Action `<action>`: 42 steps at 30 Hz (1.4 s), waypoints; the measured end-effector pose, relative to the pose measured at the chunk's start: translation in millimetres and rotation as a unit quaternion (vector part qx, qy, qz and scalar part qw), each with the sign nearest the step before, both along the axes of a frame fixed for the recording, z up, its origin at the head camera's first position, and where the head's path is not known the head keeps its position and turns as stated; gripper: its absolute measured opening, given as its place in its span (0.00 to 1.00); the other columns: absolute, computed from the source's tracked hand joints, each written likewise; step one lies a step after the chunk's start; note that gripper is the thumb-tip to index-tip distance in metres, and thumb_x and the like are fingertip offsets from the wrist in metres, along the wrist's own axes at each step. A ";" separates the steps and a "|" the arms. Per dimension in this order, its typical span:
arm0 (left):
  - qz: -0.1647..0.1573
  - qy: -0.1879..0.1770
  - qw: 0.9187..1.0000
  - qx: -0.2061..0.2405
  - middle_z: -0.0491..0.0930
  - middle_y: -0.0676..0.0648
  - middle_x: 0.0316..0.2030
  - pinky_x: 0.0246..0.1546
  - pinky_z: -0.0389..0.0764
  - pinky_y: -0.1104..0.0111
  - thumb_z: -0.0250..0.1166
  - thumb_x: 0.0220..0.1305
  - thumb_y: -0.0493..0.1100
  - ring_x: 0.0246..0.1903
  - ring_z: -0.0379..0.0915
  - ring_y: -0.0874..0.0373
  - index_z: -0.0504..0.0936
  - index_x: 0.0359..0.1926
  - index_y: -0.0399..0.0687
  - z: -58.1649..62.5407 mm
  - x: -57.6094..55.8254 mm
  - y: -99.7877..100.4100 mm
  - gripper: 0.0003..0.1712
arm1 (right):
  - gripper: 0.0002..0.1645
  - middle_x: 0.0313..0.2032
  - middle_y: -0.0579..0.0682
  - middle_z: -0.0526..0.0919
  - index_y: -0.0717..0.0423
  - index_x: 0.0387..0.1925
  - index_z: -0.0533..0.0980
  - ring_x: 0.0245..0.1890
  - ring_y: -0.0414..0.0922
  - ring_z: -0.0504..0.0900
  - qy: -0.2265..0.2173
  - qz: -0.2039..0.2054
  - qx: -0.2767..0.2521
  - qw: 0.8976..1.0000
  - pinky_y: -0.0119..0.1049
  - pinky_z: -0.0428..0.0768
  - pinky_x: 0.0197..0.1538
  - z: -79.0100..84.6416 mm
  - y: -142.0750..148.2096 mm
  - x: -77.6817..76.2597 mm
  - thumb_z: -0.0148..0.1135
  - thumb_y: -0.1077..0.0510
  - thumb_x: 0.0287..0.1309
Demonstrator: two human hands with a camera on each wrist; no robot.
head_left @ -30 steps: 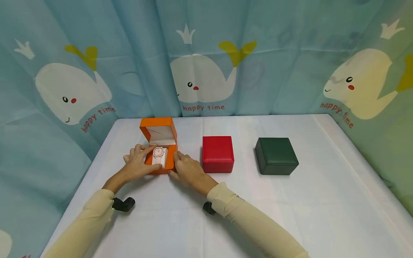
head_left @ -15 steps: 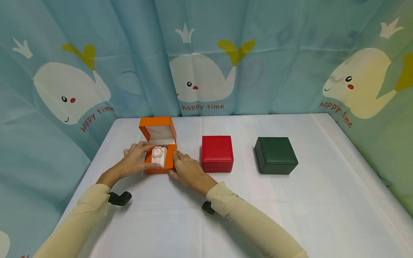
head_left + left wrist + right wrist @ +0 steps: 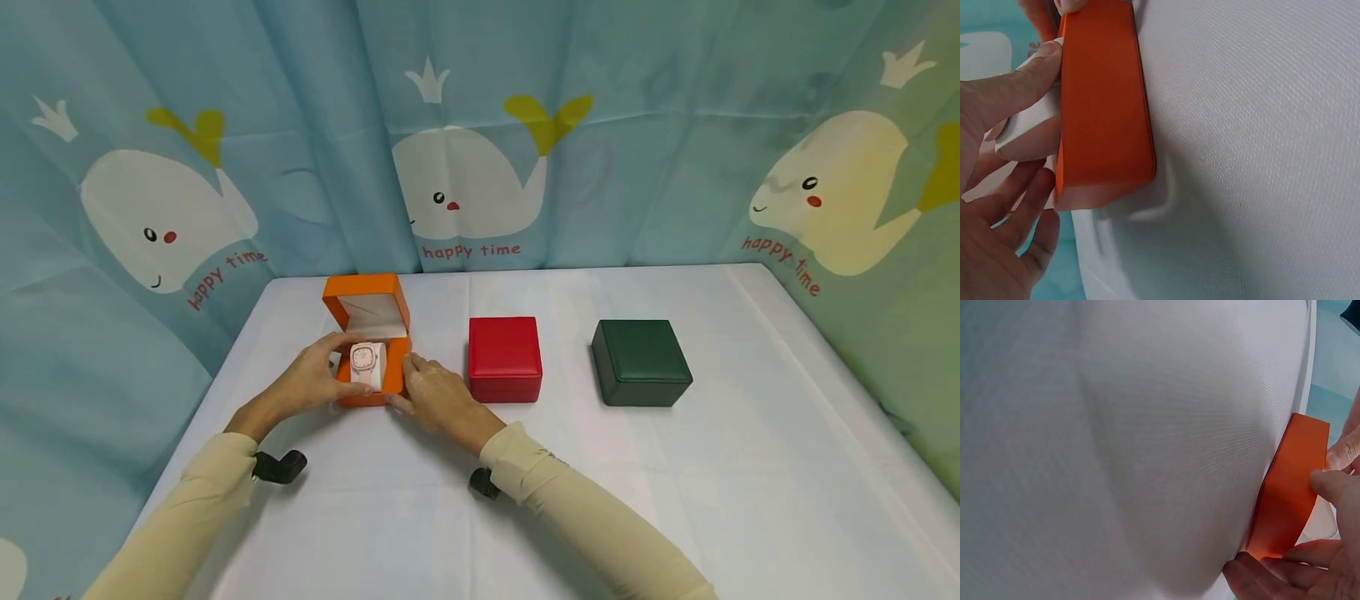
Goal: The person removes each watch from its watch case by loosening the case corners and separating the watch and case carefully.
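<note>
An orange watch box [image 3: 393, 371] stands with its lid up at the table's left. In it is a watch [image 3: 363, 358] with a pale square dial and pink strap, wrapped round a white cushion [image 3: 1035, 128]. My left hand [image 3: 309, 382] pinches the cushioned watch, index finger at the far end and thumb at the near end. The left wrist view has the cushion standing out past the box's rim. My right hand [image 3: 438, 396] holds the box by its right side, thumb at the front; in the right wrist view its fingers wrap the orange wall [image 3: 1291, 487].
A closed red box [image 3: 505, 358] sits just right of my right hand. Farther right is a closed dark green box [image 3: 643, 362]. All stand on a white-covered table [image 3: 562, 492], with a blue whale-print curtain [image 3: 480, 167] behind.
My left hand has shifted slightly left and its fingers have drawn in round the cushioned watch. The watch has moved a little left. The right hand stays on the box.
</note>
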State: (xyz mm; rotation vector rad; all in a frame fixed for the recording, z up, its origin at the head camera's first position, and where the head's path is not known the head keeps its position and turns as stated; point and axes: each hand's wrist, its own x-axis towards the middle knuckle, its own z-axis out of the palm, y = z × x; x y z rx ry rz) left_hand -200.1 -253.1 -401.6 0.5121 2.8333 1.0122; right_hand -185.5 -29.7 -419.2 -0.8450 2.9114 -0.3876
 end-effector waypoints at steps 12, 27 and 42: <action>0.024 0.008 0.999 0.027 0.73 0.33 0.57 0.51 0.79 0.43 0.83 0.50 0.40 0.52 0.76 0.35 0.68 0.64 0.39 2.5 6.1 0.3 0.45 | 0.45 0.70 0.58 0.69 0.65 0.74 0.63 0.63 0.52 0.75 0.000 -0.009 0.005 1.000 0.42 0.76 0.62 -0.6 -1.6 -0.1 0.59 0.38 0.71; 0.017 -0.019 0.994 0.109 0.71 0.33 0.57 0.48 0.83 0.50 0.81 0.50 0.32 0.50 0.79 0.38 0.65 0.63 0.39 3.6 5.4 -0.3 0.44 | 0.45 0.71 0.59 0.68 0.66 0.74 0.62 0.63 0.53 0.76 0.005 -0.006 0.007 1.000 0.42 0.75 0.63 0.2 -1.7 1.0 0.58 0.38 0.71; 0.018 -0.012 0.987 0.159 0.74 0.31 0.58 0.56 0.76 0.45 0.79 0.51 0.30 0.53 0.76 0.36 0.63 0.62 0.36 8.9 5.9 2.9 0.42 | 0.46 0.72 0.59 0.67 0.65 0.75 0.61 0.64 0.52 0.75 0.005 -0.008 0.016 1.000 0.42 0.74 0.63 -0.3 -3.2 0.3 0.58 0.38 0.71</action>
